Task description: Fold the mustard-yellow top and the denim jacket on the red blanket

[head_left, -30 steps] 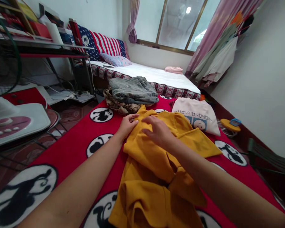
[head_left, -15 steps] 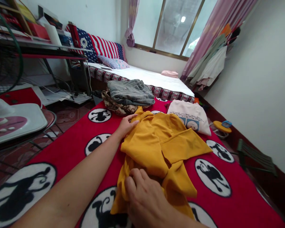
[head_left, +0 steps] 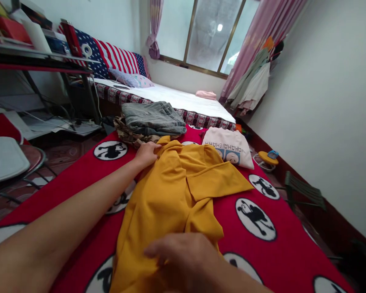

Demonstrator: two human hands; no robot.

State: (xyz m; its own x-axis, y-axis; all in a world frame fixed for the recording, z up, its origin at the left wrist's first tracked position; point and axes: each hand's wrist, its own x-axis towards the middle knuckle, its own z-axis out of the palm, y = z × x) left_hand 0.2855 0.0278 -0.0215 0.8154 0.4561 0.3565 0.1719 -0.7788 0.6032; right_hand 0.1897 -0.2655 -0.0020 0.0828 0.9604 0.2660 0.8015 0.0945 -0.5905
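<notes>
A mustard-yellow shirt (head_left: pixel 167 191) lies spread on the red blanket (head_left: pixel 76 195), one sleeve folded out to the right across its body. At its far left corner, my left hand (head_left: pixel 147 155) has its fingers closed on the cloth edge. My right hand (head_left: pixel 186 254), smeared by motion, is over the near part of the shirt; its fingers are too blurred to show whether they grip the fabric. The near hem is partly hidden below that hand and cut off by the picture's lower edge.
Beyond the shirt sit folded jeans (head_left: pixel 152 118) on a camouflage-patterned cloth (head_left: pixel 126 132). A folded pale printed shirt (head_left: pixel 228 144) lies at the far right. A white chair (head_left: pixel 6 158) and a desk (head_left: pixel 33 65) stand left; a green folding stool (head_left: pixel 305 189) is on the right.
The near part of the yellow shirt, bunched earlier, has been drawn out flatter toward me. My right hand has moved nearer and blurred; my left fingers have curled at the far corner. The view has shifted right.
</notes>
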